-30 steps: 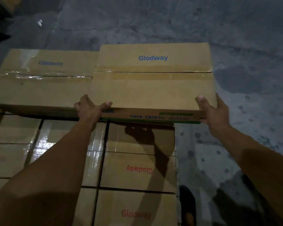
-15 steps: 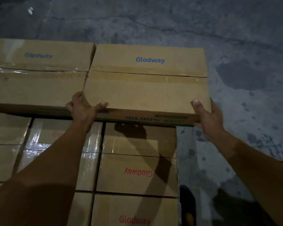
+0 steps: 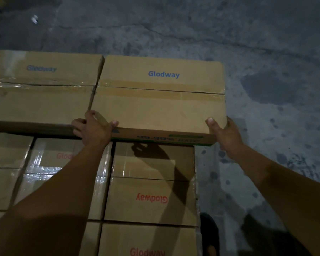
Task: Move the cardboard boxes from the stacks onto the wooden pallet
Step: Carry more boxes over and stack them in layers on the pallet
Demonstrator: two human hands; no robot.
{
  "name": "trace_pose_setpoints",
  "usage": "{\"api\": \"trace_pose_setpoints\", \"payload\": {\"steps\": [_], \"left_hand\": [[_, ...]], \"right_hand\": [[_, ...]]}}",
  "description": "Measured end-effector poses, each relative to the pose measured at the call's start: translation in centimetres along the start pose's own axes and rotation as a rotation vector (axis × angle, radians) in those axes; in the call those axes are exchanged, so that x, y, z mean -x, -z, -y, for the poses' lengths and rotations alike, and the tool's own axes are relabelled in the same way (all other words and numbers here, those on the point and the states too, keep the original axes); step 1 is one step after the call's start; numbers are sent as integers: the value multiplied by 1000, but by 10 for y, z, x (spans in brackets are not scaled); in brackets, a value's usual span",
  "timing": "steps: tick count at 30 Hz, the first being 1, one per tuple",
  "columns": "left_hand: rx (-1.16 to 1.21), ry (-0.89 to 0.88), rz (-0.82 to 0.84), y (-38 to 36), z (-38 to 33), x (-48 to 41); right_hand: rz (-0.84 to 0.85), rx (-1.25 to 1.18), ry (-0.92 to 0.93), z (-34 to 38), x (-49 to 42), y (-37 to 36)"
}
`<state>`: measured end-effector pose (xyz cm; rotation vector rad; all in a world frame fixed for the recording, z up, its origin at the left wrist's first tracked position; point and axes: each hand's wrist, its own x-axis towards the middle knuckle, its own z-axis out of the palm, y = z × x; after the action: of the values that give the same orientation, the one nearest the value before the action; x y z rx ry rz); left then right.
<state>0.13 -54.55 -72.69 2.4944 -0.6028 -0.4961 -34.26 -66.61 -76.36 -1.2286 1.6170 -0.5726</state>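
A cardboard box (image 3: pixel 159 106) with blue "Glodway" print sits on the upper layer of the stack, its right end overhanging the layer below. My left hand (image 3: pixel 92 129) grips its near left corner, thumb on top. My right hand (image 3: pixel 225 133) grips its near right corner. It now touches a second blue-print box (image 3: pixel 41 93) to its left. Under them lies a layer of boxes with red "Glodway" print (image 3: pixel 151 198). No wooden pallet shows; the boxes hide whatever is beneath.
Bare stained concrete floor (image 3: pixel 266 89) spreads behind and to the right of the stack. A dark foot or shoe (image 3: pixel 210 235) shows at the stack's right edge near the bottom. Several lower boxes (image 3: pixel 50 169) are wrapped in shiny tape.
The held box has come down and shifted left until it closes against the neighbouring box. Both hands stayed on its near corners.
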Motion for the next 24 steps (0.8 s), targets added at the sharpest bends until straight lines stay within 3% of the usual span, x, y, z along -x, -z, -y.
{"api": "trace_pose_setpoints", "payload": {"steps": [5,10,15,24], "left_hand": [[-122,-109,32,8,-16,42],[-221,-314,168,31,-55,101],[-274,-622,306,62,-129,171],[-329,-1109,510,71,-227,320]], "right_hand": [[35,172,-127,19,5,14],[-36,210,-73,43,51,63],[-218,180,-69,59,135,144],[-623,17,-268,3,313,268]]}}
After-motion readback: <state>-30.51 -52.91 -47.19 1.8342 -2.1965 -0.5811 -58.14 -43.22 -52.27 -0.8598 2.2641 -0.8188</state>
